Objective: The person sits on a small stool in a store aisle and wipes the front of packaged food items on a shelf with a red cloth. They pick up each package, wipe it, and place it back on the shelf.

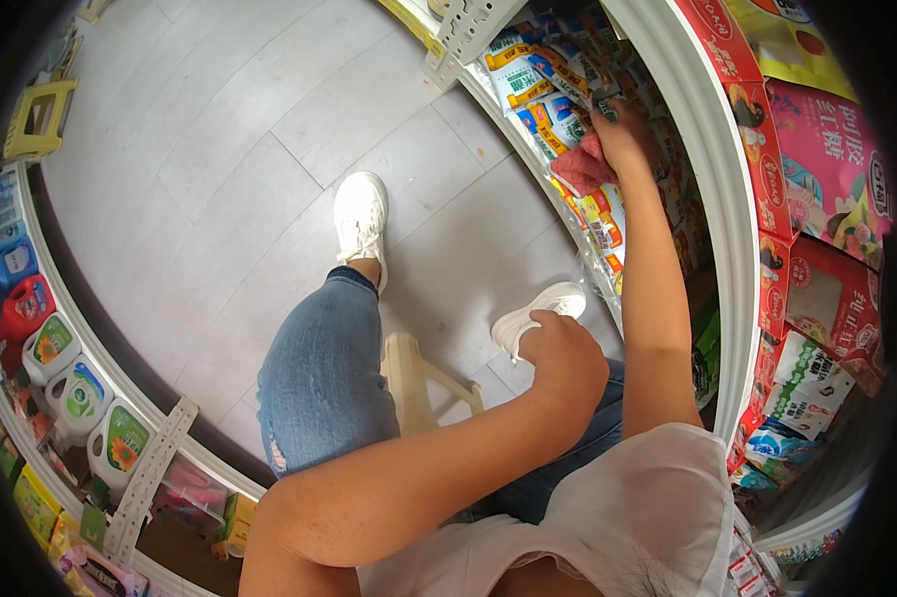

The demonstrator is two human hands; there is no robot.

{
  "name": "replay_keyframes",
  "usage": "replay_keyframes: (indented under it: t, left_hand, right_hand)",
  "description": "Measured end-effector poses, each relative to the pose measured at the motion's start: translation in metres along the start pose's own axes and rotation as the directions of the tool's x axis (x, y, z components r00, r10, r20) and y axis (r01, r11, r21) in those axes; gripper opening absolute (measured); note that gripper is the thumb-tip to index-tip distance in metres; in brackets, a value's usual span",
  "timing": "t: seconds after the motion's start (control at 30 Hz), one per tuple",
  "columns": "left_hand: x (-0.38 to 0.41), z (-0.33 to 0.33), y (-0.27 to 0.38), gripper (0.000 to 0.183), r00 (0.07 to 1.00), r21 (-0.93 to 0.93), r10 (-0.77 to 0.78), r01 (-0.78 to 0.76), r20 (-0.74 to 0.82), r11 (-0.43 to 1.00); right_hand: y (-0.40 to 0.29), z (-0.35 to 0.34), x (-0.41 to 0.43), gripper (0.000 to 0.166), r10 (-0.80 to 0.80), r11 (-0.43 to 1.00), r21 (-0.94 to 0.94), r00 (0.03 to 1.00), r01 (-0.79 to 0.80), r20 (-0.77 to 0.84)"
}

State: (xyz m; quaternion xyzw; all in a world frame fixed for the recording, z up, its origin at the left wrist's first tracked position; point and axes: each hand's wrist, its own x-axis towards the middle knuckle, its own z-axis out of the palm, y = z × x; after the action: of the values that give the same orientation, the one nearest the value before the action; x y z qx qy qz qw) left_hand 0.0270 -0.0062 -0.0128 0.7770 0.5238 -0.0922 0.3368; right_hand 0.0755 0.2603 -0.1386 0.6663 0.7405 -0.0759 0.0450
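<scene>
My right hand (pixel 618 134) reaches into the lower shelf at the right, with a folded red cloth (pixel 584 166) at its palm side. Its fingers are at a small dark green and white packet among blue, white and orange packets (pixel 551 127); whether they grip it, I cannot tell. Below the cloth lie yellow, red and white packets (pixel 604 224). Over my knee hangs my left hand (pixel 564 351), fingers curled down above a white shoe; nothing shows in it, and its fingertips are partly hidden.
A white shelf edge (pixel 732 186) curves above the reaching arm, carrying red boxes and pink pouches (pixel 829 164). A cream plastic stool (pixel 410 380) stands beneath me. Detergent jugs (pixel 79 395) line the left shelf. A yellow stool (pixel 40 119) is at the far left.
</scene>
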Motion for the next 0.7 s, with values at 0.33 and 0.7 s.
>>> replay_keyframes:
  t: [0.33,0.7]
  left_hand:
    - [0.0,0.002,0.004,0.021,1.0,-0.001,0.012,-0.012,0.01,1.0]
    - [0.002,-0.005,0.0,0.021,0.998,-0.018,-0.042,0.042,0.036,0.999]
  right_hand:
    - [0.018,0.055,-0.046,0.035,-0.383,0.923,0.235,0.802,0.306,0.459]
    - [-0.009,0.137,0.004,0.038,-0.047,0.857,0.515,0.997,0.009,0.061]
